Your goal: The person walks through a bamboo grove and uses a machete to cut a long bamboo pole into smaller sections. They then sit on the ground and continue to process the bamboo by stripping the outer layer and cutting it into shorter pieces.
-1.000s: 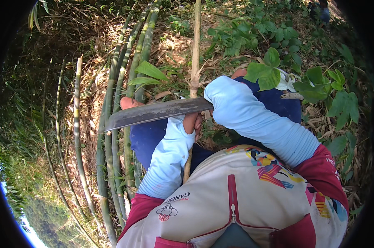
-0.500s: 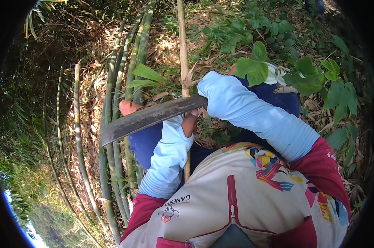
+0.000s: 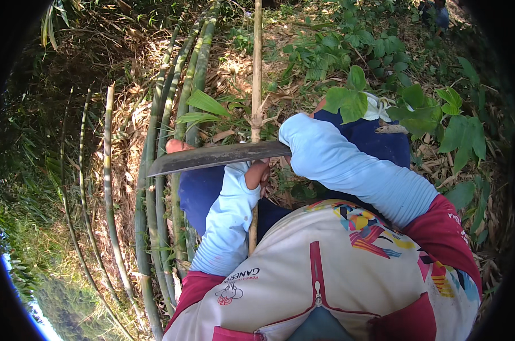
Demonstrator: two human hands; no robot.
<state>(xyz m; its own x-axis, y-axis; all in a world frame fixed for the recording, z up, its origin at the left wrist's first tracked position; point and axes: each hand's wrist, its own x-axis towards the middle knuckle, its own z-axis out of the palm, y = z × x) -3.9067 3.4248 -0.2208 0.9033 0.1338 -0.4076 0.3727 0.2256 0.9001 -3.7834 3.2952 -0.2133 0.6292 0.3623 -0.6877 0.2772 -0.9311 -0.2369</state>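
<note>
A long machete (image 3: 212, 158) with a dark, worn blade lies almost level across the middle, its tip toward the left. My right hand (image 3: 287, 161) is closed on its handle end; a light blue sleeve covers most of that hand. Behind the blade stands a thin, dry bamboo pole (image 3: 256, 68), running from the top edge down to my lap. Just below the blade, my left hand (image 3: 258, 175) is wrapped round this pole. The blade passes in front of the pole, near a node with a small side twig; whether they touch I cannot tell.
Several long green bamboo stems (image 3: 149, 199) lie at the left of my legs. A cut stem (image 3: 108, 142) stands further left. Broad-leaved plants (image 3: 411, 108) grow at the right, and dry leaves (image 3: 280, 45) cover the ground. Another person (image 3: 437, 16) shows at the far top right.
The machete's tip has swung up, so the blade is now nearly level. My right hand has shifted slightly right and down. The pole's top has tipped a little to the right.
</note>
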